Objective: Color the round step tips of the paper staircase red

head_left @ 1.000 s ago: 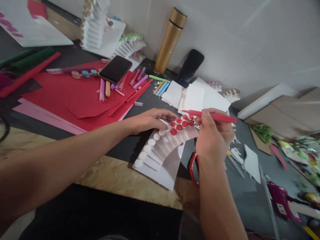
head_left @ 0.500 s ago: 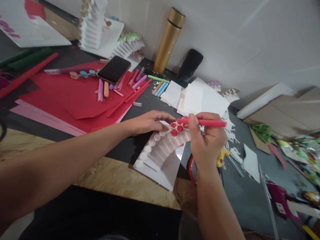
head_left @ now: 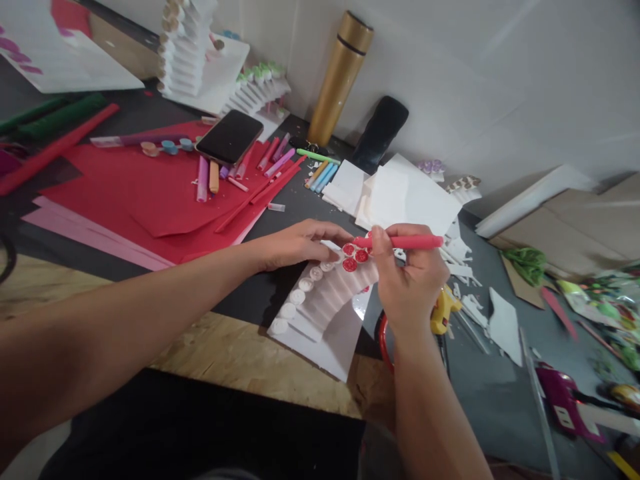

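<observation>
In my right hand [head_left: 413,273] is a red marker pen [head_left: 417,241], its tip end at the top of a white curved paper model [head_left: 325,300]. The model is a fan of ribbed white pieces with round ends on a white base sheet [head_left: 336,357]. Several round ends near the pen are red [head_left: 350,265]; those down the left side are white [head_left: 288,311]. My left hand [head_left: 305,243] grips the model's upper left edge between thumb and fingers. Its fingertips lie close to the pen tip, which is partly hidden.
Red paper sheets [head_left: 115,193] lie at left, with a phone [head_left: 230,137] and several markers on top. A gold flask [head_left: 340,80] and a black case [head_left: 380,133] stand by the wall. White sheets [head_left: 395,197], a yellow glue gun [head_left: 443,310] and paper scraps are near my right hand.
My right hand has shifted slightly left and the pen's back end has moved left with it. My left hand stays on the model.
</observation>
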Motion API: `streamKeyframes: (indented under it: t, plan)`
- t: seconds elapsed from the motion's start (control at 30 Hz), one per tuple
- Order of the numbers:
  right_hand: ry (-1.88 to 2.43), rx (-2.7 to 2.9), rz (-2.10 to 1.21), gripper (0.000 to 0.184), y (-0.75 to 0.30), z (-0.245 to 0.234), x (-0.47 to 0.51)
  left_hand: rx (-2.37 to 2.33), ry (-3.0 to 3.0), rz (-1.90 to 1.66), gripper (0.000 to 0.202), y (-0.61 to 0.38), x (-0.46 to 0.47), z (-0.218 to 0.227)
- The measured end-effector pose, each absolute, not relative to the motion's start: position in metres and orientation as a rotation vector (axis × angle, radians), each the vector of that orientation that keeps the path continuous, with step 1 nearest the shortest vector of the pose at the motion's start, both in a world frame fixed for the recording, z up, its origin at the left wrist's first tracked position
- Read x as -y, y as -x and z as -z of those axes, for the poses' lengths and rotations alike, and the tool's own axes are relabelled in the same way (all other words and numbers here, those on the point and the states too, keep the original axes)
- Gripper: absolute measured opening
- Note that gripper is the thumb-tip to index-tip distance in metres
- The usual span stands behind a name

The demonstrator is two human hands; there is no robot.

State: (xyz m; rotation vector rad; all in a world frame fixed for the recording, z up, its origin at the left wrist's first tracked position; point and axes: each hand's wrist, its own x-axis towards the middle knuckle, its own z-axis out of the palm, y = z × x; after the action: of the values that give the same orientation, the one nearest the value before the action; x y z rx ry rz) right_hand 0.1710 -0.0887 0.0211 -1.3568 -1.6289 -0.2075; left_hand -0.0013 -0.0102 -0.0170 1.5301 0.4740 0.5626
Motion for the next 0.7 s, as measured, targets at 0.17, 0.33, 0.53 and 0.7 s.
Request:
streamKeyframes:
  t: [0.17, 0.33, 0.53, 0.7]
  plan:
    - [1.373, 1.650, 0.191, 0.013, -0.1715, -0.0207, 0.0889, -0.505, -1.559, -0.566, 0.047, 0.0018, 0.0102, 0.0146]
    - [1.350, 1.622, 0.197, 0.013, -0.1710, -0.0201, 0.0887, -0.502, -1.544, -0.562, 0.045, 0.0014, 0.0088, 0.0169]
    - [1.344, 1.606, 0.211, 0.013, -0.1703, -0.0196, 0.0879, -0.496, -1.497, -0.551, 0.044, 0.0014, 0.0094, 0.0171]
    - [1.385, 1.616, 0.217, 0.013, -0.1700, -0.0192, 0.0886, -0.490, -1.521, -0.560, 0.043, 0.0019, 0.0091, 0.0173]
